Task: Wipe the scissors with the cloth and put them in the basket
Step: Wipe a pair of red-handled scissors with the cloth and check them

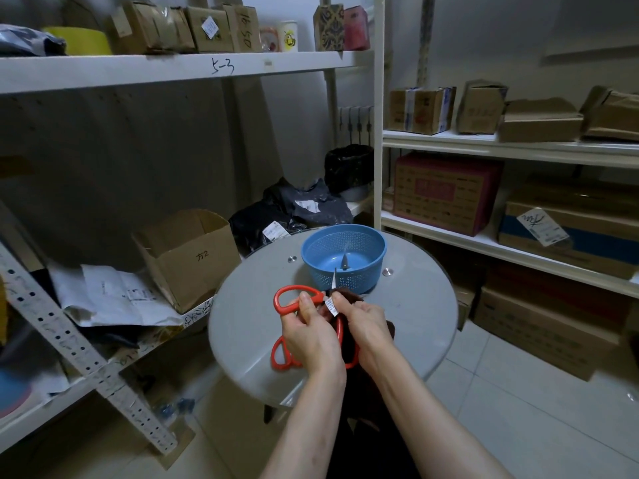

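Grey table [415,323] bore one basket [366,278] at twelve o'clock; left hand [311,333] gripped scissors [280,300], right hand [370,326] clutched one cloth [351,294]

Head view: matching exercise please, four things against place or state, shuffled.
1 scissors
2 cloth
3 basket
4 cardboard box

A left of the table, flaps open
B handle gripped by the left hand
C on the table, beyond both hands
D bunched on the blade, held by the right hand

Pairs: 1-B, 2-D, 3-C, 4-A
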